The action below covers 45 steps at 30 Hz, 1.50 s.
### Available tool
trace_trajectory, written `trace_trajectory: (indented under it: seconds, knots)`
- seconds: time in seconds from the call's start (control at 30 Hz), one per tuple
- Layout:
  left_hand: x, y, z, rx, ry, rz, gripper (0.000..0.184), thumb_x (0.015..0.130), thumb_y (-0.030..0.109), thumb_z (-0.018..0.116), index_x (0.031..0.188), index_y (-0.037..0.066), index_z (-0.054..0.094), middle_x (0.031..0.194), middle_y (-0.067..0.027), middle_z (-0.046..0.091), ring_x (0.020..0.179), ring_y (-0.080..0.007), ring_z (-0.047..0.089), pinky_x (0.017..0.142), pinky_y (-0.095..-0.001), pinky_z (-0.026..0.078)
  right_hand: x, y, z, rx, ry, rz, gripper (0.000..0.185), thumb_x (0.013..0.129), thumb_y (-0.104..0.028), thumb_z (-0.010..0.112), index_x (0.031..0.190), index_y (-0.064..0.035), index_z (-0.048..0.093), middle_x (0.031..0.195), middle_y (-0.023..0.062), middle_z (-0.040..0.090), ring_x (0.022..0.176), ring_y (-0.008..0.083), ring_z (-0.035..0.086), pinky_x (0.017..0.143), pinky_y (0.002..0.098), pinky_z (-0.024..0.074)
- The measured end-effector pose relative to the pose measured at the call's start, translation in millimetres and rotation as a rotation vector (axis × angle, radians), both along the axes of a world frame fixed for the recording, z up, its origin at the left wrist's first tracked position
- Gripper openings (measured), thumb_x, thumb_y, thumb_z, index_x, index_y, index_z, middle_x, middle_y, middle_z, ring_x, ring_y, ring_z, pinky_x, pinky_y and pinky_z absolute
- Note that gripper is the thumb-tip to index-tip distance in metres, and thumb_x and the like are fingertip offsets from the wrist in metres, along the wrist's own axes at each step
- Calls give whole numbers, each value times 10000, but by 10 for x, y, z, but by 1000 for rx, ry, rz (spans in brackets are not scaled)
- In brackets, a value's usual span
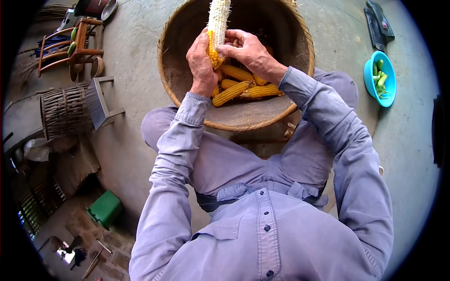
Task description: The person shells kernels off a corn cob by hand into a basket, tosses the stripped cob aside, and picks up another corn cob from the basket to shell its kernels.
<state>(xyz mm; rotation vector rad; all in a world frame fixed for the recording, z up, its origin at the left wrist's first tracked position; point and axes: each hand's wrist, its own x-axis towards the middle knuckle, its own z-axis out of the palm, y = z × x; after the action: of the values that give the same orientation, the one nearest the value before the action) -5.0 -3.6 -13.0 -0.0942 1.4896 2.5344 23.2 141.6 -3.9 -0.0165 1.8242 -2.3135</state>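
Note:
Both my hands are around one corn cob (218, 23) above a large round woven basket (253, 125). The cob's upper part is stripped and whitish; yellow kernels remain along its lower left side. My left hand (200, 63) grips the lower left side of the cob. From the right, my right hand (248, 51) has its thumb against the cob and its fingers curled beside it; the spot under the fingers is partly hidden. Below my hands, several yellow corn cobs (229, 93) lie in the basket.
A turquoise bowl (393, 82) of green vegetables stands right, below dark items (378, 23). At left are a wooden chair (82, 42), a woven cylindrical basket (65, 110), a small metal-topped stool (101, 103) and a green bin (105, 208). My bent knees flank the basket.

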Motion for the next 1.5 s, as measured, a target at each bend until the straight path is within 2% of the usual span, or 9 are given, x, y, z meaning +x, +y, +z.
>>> trace_trajectory:
  seconds: [0.5,0.7,0.8,0.87,1.1,1.2,1.3,1.4,1.5]
  knots:
    - [-25,-30,-2,57,-21,-45,396,1012,253,433,1283,-30,484,1109,-170,621,948,-245,669,859,-364,560,23,-34,-11,51,40,-13,652,819,-218,717,1311,90,420,1127,162,603,1021,199,614,900,317,523]
    - [7,-28,11,51,-31,-39,372,1012,226,430,1252,-43,519,1079,-164,635,849,-213,677,770,-316,588,18,-81,-137,112,80,-16,642,827,-230,715,1299,94,424,1122,158,607,1019,196,617,895,314,524]
    - [-52,-43,-47,67,-20,-83,390,1012,258,429,1269,-29,487,1111,-179,617,952,-255,669,866,-369,556,4,-66,-179,54,95,-68,633,828,-216,709,1299,95,422,1119,144,607,1022,191,614,893,309,523]
    - [-46,-29,-71,47,-13,-50,388,1012,254,430,1270,-31,487,1115,-180,616,946,-252,669,864,-369,556,7,-89,-138,-41,38,-74,631,825,-203,709,1300,95,419,1118,135,607,1024,188,611,892,308,523]
    - [22,-26,50,16,-22,-64,388,1013,252,442,1265,-37,503,1114,-173,617,958,-237,657,856,-361,558,42,-97,-48,154,44,16,674,811,-203,718,1323,87,389,1136,171,603,1025,206,617,899,308,520]
    - [12,7,22,55,-25,0,366,1008,222,447,1245,-50,511,1044,-169,633,813,-229,682,700,-329,606,65,-89,31,188,23,18,641,818,-168,695,1322,86,392,1144,166,603,1023,200,618,903,306,517]
    - [-20,0,2,132,-66,-7,351,1006,226,452,1218,-44,530,1047,-168,635,836,-221,678,732,-328,599,27,-119,-213,95,104,-87,587,838,-142,655,1316,86,402,1150,156,605,1033,196,614,920,304,506]
    - [-37,-3,-63,109,-25,-29,344,1005,225,450,1202,-42,538,1042,-163,635,854,-214,673,759,-330,592,20,-94,-224,11,-11,-89,548,856,-130,625,1314,83,413,1187,153,593,1057,189,602,943,300,490]
    - [-62,-24,-103,147,-56,-18,348,1005,221,438,1208,-48,524,1023,-166,636,828,-222,675,729,-337,598,14,-100,-185,-24,9,-37,616,843,-171,647,1341,88,393,1237,167,569,1087,194,587,957,308,482]
